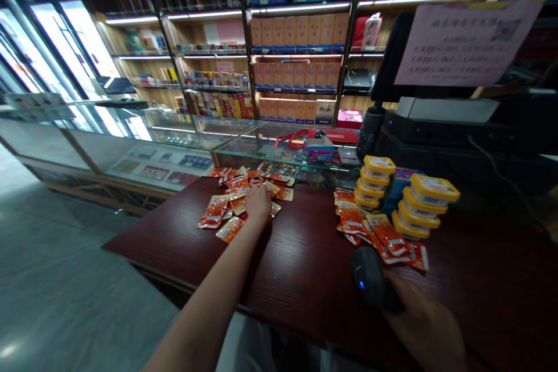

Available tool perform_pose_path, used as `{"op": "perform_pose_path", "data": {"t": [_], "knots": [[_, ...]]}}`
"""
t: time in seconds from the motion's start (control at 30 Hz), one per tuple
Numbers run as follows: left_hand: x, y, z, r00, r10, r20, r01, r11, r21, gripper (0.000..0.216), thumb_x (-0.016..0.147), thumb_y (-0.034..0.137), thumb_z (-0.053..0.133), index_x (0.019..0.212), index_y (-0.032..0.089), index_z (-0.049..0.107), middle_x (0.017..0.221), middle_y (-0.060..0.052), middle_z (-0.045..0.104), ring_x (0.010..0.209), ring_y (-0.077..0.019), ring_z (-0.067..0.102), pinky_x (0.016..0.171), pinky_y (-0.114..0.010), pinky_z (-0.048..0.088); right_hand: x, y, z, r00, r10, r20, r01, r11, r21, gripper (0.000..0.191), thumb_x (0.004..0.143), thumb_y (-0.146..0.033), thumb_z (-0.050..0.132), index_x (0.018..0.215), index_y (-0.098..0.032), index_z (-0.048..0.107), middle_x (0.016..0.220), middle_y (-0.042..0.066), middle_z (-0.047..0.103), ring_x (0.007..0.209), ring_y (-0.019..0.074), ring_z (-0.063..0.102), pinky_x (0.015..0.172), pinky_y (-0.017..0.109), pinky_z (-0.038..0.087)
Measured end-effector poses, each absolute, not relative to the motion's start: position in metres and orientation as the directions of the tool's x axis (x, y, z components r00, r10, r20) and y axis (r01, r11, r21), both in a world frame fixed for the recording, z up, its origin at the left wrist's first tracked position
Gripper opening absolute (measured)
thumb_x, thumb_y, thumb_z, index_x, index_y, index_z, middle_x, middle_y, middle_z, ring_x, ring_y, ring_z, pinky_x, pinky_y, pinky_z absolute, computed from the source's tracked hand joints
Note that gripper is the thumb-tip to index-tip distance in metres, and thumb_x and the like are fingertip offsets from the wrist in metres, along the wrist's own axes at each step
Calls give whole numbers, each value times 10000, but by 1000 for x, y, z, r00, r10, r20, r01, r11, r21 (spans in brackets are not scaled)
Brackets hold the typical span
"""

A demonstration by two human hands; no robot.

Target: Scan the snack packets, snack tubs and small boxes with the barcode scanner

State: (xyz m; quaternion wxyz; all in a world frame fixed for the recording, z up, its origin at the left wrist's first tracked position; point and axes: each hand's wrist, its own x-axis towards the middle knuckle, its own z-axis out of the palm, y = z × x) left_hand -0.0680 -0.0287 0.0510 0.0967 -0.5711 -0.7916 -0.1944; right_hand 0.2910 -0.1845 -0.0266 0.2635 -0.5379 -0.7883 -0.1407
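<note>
My left hand (258, 203) reaches into a loose pile of orange foil packets (213, 211) on the dark wooden counter. Its fingers are curled down onto a packet there, the fingertips hidden from me. In my right hand (425, 322), low at the right, is a black barcode scanner (368, 279) with a small blue light, its head pointing left and up. Just beyond the scanner lies a second heap of the same packets (387, 233). Behind that heap stand two stacks of yellow-lidded plastic tubs (372, 181).
The dark wooden counter (300, 267) ends at a front edge close to me. A glass display case (235, 142) adjoins it, with a small pink-and-blue box (319, 150) on top. At the right stands a monitor bearing a paper notice (466, 40). Stocked shelves (300, 58) line the back wall.
</note>
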Motion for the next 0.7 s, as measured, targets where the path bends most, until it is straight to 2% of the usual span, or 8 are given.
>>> {"op": "perform_pose_path", "data": {"t": [0.17, 0.3, 0.43, 0.5, 0.6, 0.63, 0.7], "knots": [[-80, -15, 55, -333, 904, 267, 943, 317, 101, 281, 838, 217, 486, 1063, 93, 601, 1053, -197, 624, 1032, -302, 544, 885, -378, 390, 291, -182, -26, -301, 767, 567, 924, 381, -24, 339, 786, -224, 538, 1125, -210, 545, 1000, 61, 721, 759, 213, 701, 619, 307, 529], [-77, -14, 60, -354, 874, 332, 935, 345, 88, 313, 795, 224, 559, 1070, 83, 609, 1103, -209, 603, 1071, -321, 526, 907, -387, 386, 290, -183, -28, -285, 784, 552, 928, 370, -48, 325, 795, -209, 530, 1118, -220, 547, 1032, 63, 712, 824, 213, 692, 706, 312, 522], [-68, -18, 73, -359, 854, 376, 933, 333, 136, 235, 791, 164, 520, 956, 82, 666, 1034, -204, 621, 1028, -325, 550, 847, -383, 420, 291, -182, -30, -261, 808, 528, 937, 344, -64, 375, 772, -205, 536, 1146, -223, 546, 1039, 60, 708, 817, 217, 686, 690, 312, 517], [-59, -20, 76, -365, 851, 377, 924, 282, 258, 192, 789, 190, 534, 891, 128, 685, 1005, -166, 634, 980, -305, 579, 804, -368, 439, 291, -182, -30, -262, 810, 525, 936, 345, -64, 381, 772, -218, 543, 1153, -222, 544, 1039, 63, 708, 820, 217, 685, 689, 311, 517], [-42, -26, 65, -363, 856, 367, 795, 80, 601, 128, 735, 275, 634, 809, 177, 671, 888, -84, 659, 868, -249, 617, 762, -338, 463, 290, -182, -27, -273, 811, 518, 929, 362, -78, 368, 779, -233, 545, 1147, -223, 550, 1051, 72, 709, 845, 218, 685, 703, 305, 519], [-36, -28, 58, -363, 865, 347, 683, -7, 730, 144, 714, 297, 659, 793, 176, 658, 825, -63, 662, 819, -228, 623, 746, -328, 473, 289, -182, -25, -269, 816, 512, 927, 364, -93, 361, 780, -228, 536, 1141, -222, 555, 1055, 75, 708, 854, 220, 685, 710, 307, 519], [-23, -33, 40, -344, 898, 275, 350, -149, 925, 215, 683, 333, 688, 796, 159, 630, 735, -40, 662, 738, -196, 630, 708, -314, 496, 285, -184, -18, -243, 836, 493, 923, 356, -148, 360, 780, -211, 512, 1137, -213, 565, 1068, 80, 706, 876, 229, 684, 723, 321, 521]]}}
